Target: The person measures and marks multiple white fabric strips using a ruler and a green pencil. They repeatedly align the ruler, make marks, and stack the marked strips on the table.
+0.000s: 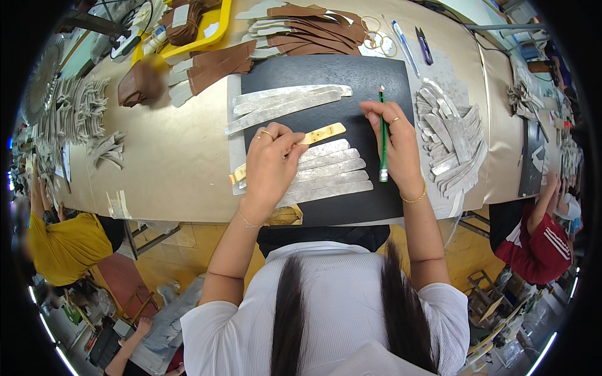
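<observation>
- long dark hair (pixel 342 307) and a white ribbed top (pixel 251 332) are seen closest to the lens, at the lower edge, with both bare forearms reaching up from there to the table (pixel 169 156).
- a black mat (pixel 326 72) is laid on the tan table top, and the work is done on it.
- the left hand (pixel 271 164) is pressed flat, fingers spread and bent, onto a pale yellow template strip (pixel 323 133); the strip is pinned down rather than clenched, and its far end is left showing past the fingertips.
- the yellow strip is laid slantwise over a row of silver-grey strips (pixel 332 172), which are set side by side on the near half of the mat.
- the right hand (pixel 395 141) is closed around a green pencil (pixel 382 135), held upright along the mat, its metal-capped end pointing toward the person.
- a ring is worn on each hand, and a thin gold bracelet (pixel 414 199) on the right wrist.
- a second group of longer silver strips (pixel 285 100) is laid on the far half of the mat, well apart from the hands.
- a loose heap of silver pieces (pixel 448 135) is piled just beside the mat on the right.
- brown cut pieces (pixel 307 31) are stacked beyond the mat, with a blue pen (pixel 404 41) near them and a yellow tray (pixel 213 31) further left.
- other people are seated at both ends of the table, one in yellow (pixel 63 247), one in red (pixel 539 244).
</observation>
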{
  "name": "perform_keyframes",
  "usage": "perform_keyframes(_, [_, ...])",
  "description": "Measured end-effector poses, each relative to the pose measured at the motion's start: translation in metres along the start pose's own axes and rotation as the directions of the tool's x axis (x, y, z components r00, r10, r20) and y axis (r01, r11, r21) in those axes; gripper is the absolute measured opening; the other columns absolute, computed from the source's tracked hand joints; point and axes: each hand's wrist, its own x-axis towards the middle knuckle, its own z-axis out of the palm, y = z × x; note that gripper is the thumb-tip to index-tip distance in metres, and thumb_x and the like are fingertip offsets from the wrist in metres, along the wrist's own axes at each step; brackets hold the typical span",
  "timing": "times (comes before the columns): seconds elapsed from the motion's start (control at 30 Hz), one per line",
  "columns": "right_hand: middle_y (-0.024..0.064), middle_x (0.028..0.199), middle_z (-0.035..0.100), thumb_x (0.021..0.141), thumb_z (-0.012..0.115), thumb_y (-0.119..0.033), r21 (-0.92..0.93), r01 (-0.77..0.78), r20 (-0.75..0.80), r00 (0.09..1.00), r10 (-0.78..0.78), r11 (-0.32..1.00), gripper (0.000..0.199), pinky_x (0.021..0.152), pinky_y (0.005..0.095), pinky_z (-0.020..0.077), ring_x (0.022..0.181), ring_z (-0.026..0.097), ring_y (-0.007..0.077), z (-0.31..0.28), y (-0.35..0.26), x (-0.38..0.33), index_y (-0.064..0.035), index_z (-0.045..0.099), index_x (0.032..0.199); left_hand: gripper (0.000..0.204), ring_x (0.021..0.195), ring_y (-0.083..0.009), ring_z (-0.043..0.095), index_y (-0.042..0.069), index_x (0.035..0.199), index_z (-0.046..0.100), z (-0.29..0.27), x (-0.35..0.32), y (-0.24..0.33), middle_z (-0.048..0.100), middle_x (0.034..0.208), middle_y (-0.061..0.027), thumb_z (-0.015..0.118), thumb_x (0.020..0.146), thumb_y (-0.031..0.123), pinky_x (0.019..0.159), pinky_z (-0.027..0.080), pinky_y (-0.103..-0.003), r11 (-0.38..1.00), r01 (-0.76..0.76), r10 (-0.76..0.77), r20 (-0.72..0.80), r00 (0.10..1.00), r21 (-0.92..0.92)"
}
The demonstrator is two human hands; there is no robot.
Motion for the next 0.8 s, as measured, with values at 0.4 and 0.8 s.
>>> perform_keyframes(0.4, [0.0125, 0.088, 0.068, 0.097, 0.069, -0.015, 0.256, 0.019, 0.124, 0.991, -0.052, 0.967, 0.016, 0.068, 0.0313, 0.0523, 0.072, 0.066, 0.0218, 0.03, -0.03, 0.006, -0.0011, 0.069, 0.106, 0.014, 0.088, -0.028, 0.06, 0.003, 0.092, 0.078, 0.002, 0.002, 0.002, 0.064, 0.087, -0.0079, 0.079, 0.079, 0.006, 0.08, 0.049, -0.04, 1.0, 0.015, -0.015, -0.012, 1.0, 0.0])
perform_keyframes(0.8, [0.0072, 0.067, 0.064, 0.099, 0.064, -0.027, -0.125, 0.253, 0.235, 0.947, -0.219, 0.96, 0.019, 0.058, 0.0407, 0.0512, 0.067, 0.066, 0.0263, 0.042, -0.028, 0.011, -0.0109, 0.064, 0.089, 0.011, 0.083, -0.026, 0.059, 0.004, 0.091, 0.078, 0.002, 0.004, 0.005, 0.061, 0.084, -0.0075, 0.078, 0.08, 0.006, 0.075, 0.047, -0.039, 0.998, -0.012, 0.014, -0.02, 1.0, 0.069])
